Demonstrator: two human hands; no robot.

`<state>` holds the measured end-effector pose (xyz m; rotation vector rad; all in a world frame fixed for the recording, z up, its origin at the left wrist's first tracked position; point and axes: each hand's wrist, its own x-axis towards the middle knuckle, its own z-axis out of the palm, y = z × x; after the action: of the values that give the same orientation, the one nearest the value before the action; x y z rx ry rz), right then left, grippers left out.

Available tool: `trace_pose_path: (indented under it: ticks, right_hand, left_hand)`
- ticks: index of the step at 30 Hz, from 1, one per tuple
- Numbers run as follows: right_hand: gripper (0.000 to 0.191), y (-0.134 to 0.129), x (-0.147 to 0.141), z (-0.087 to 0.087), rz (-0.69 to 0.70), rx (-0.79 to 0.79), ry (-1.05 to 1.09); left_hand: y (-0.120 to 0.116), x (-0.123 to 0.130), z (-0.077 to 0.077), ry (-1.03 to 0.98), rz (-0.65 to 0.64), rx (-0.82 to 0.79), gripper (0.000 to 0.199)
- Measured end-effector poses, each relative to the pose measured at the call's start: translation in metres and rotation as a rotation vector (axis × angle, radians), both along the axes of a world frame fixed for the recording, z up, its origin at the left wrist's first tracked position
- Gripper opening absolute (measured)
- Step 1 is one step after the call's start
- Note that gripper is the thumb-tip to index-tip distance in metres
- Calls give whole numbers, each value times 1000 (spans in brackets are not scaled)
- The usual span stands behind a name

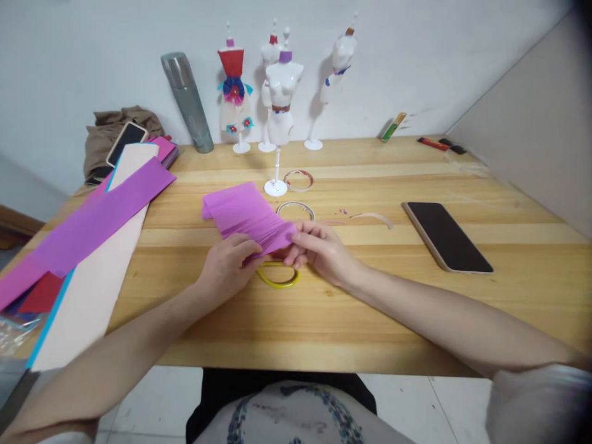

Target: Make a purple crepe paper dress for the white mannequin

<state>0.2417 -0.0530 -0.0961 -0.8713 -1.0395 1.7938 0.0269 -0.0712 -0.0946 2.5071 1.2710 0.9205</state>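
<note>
A sheet of purple crepe paper (247, 213) stretches between my hands, gathered into pleats toward its right end. My left hand (231, 264) pinches the paper's near edge, fingers closed. At the gathered right end, my right hand (324, 250) grips the paper between thumb and fingers. Beneath the hands lie scissors, of which a yellow handle loop (280, 283) shows; the rest is hidden. Just beyond the paper are a roll of tape (296, 203) and a second tape roll (298, 172). A white mini dress form (280, 92) with a purple neck band stands behind them.
More dress forms, one in a red top (231, 61), stand along the wall beside a grey flask (187, 102). Crepe paper strips (106, 228) cover the left side. A phone (448, 237) lies at right; a glue tube (393, 127) is at the back.
</note>
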Motion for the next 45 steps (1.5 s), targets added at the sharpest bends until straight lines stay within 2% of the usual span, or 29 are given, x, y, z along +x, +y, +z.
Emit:
trace_pose_path:
  ticks: [3,5,7,11,16,21,27,29,34,45]
  right_hand:
    - [37,0,4,2,-108,200,-47]
    - [45,-1,5,2,-72,249,-102]
    - [48,-3,3,1,4,239,-154]
    - [33,-7,-2,-6,63,219,-203]
    - [31,-5,-4,-11,-32,198,-204]
    - [34,0,-1,-10,-107,205,-137]
    - [35,4,0,-9,-112,229,-153]
    - [35,5,0,-7,-123,237,-167]
    - [36,7,0,-4,-137,235,-155]
    - [31,12,2,-8,-98,200,-128]
  left_hand:
    - [-3,0,4,-75,7,-139,7]
    - [-5,0,8,-113,6,-199,6]
    - [-5,-1,9,-136,10,-221,6]
    - [-4,-2,7,-162,22,-242,6]
    - [-5,-3,4,-240,48,-334,5]
    - [-1,-6,11,-364,122,-450,10]
    - [9,-12,11,-536,45,-455,4]
    - [10,-13,8,-574,75,-396,4]
    - [10,-17,7,-479,205,-236,10]
    - [8,-15,6,-356,85,-125,9]
